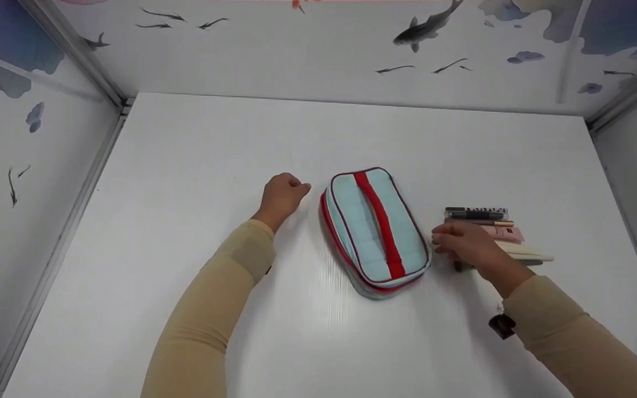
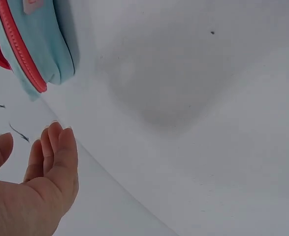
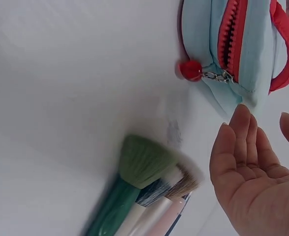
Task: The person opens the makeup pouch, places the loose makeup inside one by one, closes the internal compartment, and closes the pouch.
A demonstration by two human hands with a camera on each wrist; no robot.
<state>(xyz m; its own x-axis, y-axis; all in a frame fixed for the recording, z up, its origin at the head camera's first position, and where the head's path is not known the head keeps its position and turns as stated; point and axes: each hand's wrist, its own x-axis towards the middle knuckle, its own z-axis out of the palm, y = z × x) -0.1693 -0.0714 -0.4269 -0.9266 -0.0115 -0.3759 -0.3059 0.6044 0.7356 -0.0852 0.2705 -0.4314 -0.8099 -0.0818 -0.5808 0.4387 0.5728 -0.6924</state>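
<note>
A light-blue cosmetic bag (image 1: 350, 215) with red piping and a red strap handle (image 1: 383, 226) lies on the white table in the head view. To its left hovers my left hand (image 1: 282, 198), apart from the bag, fingers loosely bent and holding nothing. On the bag's other side my right hand (image 1: 470, 243) has relaxed fingers near the bag's lower right corner, also holding nothing. The right wrist view shows the bag's red zipper (image 3: 230, 39), parted at its end, and a red ball charm (image 3: 190, 70) on a chain. What the bag contains cannot be seen.
Under and beyond my right hand lie makeup brushes (image 1: 534, 257), a pink tube (image 1: 510, 234) and pencil-like sticks (image 1: 492, 214). A green brush (image 3: 146, 162) lies among them in the right wrist view. White panels with fish prints (image 1: 423, 33) enclose the table.
</note>
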